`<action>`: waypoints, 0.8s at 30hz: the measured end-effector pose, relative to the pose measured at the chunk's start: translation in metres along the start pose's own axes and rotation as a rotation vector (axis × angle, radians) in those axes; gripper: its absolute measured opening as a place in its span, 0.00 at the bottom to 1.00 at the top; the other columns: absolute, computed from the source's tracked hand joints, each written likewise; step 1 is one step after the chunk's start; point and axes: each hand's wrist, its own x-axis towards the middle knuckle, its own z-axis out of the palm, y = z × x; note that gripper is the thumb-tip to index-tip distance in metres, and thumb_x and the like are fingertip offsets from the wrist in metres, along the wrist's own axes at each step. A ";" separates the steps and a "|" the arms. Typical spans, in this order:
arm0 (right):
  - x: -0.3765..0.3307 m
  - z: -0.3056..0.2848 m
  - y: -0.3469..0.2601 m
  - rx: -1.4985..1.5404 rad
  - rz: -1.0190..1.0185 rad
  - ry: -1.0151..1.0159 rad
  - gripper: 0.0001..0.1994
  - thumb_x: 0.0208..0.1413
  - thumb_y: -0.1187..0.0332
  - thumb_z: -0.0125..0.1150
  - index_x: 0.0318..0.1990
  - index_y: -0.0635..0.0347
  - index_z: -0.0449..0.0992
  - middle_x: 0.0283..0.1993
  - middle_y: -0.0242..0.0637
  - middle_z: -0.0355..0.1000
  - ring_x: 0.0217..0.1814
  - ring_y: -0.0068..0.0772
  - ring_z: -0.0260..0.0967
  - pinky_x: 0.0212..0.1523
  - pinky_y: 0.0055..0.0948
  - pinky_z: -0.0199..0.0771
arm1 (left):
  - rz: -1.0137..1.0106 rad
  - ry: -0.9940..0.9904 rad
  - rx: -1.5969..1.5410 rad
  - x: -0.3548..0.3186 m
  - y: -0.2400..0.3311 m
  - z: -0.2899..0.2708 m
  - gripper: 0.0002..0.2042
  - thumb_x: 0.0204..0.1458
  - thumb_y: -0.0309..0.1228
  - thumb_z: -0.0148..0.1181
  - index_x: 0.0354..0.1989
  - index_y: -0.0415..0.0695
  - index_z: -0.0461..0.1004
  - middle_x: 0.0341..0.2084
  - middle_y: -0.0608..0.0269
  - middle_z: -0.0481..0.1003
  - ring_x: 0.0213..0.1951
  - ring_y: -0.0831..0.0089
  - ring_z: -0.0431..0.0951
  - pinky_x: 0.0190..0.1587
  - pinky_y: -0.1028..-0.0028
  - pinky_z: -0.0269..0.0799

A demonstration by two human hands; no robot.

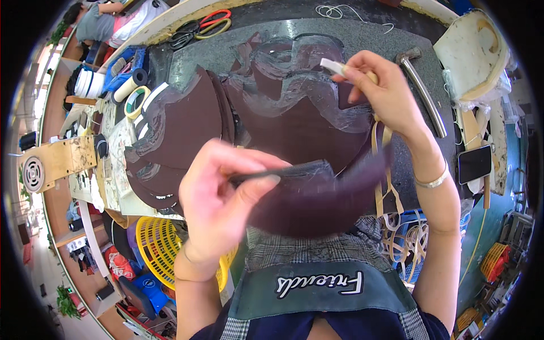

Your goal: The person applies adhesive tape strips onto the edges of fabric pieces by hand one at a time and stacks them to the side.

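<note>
Head view: handwork on dark maroon, leather-like sheets at a grey speckled worktable (368, 39). The worker's left hand (221, 195) pinches, narrowly between thumb and fingers, the upper edge of a flexible maroon sheet with a curved outline (306, 209); the sheet hangs at the worktable's near edge, in front of the worker's body, its free end blurred. The right hand (382, 85), also closed to a narrow grip, holds a small white block-like object (330, 66), of a kind that cannot be told, above broad maroon panels with grey-smeared, wavy borders (300, 127) at the worktable's middle. A fanned pile of similar maroon pieces (190, 130) lies toward the left edge, a steel hammer (428, 102) along the right edge, and red-handled scissors (226, 12) near the far left corner.

To anyone standing by, the step in hand appears to be the handling of one sheet by its edge; the next move would seem to call for a steady left pinch and a well-supported border. Writing: legible white script, outlined in black, crosses the green apron panel (260, 303); the pale mark on a blue bag (150, 289) is too small to read.
</note>
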 end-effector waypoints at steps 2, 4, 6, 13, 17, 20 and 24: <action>-0.013 -0.002 -0.012 0.055 -0.029 -0.039 0.10 0.62 0.65 0.58 0.42 0.63 0.76 0.31 0.32 0.78 0.24 0.13 0.67 0.24 0.17 0.64 | -0.397 0.042 -0.099 0.001 -0.017 -0.005 0.13 0.51 0.19 0.64 0.43 0.38 0.70 0.34 0.58 0.78 0.39 0.74 0.79 0.44 0.77 0.74; -0.030 -0.002 -0.023 0.175 0.033 -0.132 0.11 0.58 0.66 0.63 0.44 0.62 0.81 0.28 0.31 0.78 0.20 0.11 0.64 0.19 0.13 0.60 | -0.422 -0.046 0.177 -0.001 -0.046 -0.003 0.15 0.51 0.18 0.64 0.48 0.36 0.72 0.39 0.58 0.79 0.41 0.77 0.78 0.44 0.78 0.74; -0.042 0.006 -0.027 0.135 0.162 -0.255 0.09 0.57 0.67 0.64 0.41 0.62 0.81 0.27 0.30 0.78 0.19 0.11 0.63 0.18 0.14 0.60 | -0.359 -0.076 0.410 -0.007 -0.070 -0.004 0.17 0.51 0.18 0.64 0.50 0.35 0.72 0.40 0.57 0.79 0.42 0.77 0.78 0.46 0.78 0.75; -0.056 0.049 -0.018 0.003 0.195 -0.512 0.06 0.54 0.70 0.67 0.34 0.65 0.82 0.22 0.28 0.74 0.19 0.12 0.64 0.19 0.17 0.61 | -0.239 -0.127 0.131 -0.024 -0.077 -0.015 0.28 0.42 0.15 0.71 0.56 0.36 0.71 0.49 0.59 0.76 0.45 0.78 0.77 0.48 0.79 0.73; -0.060 0.059 -0.011 -0.048 0.061 -0.414 0.09 0.52 0.68 0.67 0.31 0.66 0.81 0.18 0.37 0.72 0.21 0.18 0.68 0.23 0.27 0.66 | -0.410 -0.125 -0.023 -0.021 -0.067 -0.012 0.24 0.45 0.16 0.69 0.55 0.35 0.74 0.45 0.62 0.79 0.41 0.81 0.78 0.45 0.80 0.75; -0.066 0.059 -0.010 -0.086 0.008 -0.351 0.10 0.55 0.67 0.66 0.30 0.67 0.80 0.23 0.37 0.76 0.23 0.20 0.72 0.24 0.24 0.69 | -0.428 -0.005 -0.027 -0.021 -0.070 -0.010 0.17 0.52 0.18 0.64 0.52 0.35 0.76 0.44 0.60 0.80 0.40 0.81 0.78 0.45 0.82 0.74; -0.075 0.040 -0.011 0.276 0.113 -0.264 0.10 0.60 0.67 0.61 0.34 0.68 0.76 0.31 0.39 0.78 0.25 0.25 0.76 0.23 0.18 0.71 | -0.325 0.016 0.059 -0.025 -0.080 -0.010 0.13 0.56 0.19 0.60 0.50 0.35 0.78 0.43 0.59 0.81 0.41 0.81 0.78 0.46 0.82 0.74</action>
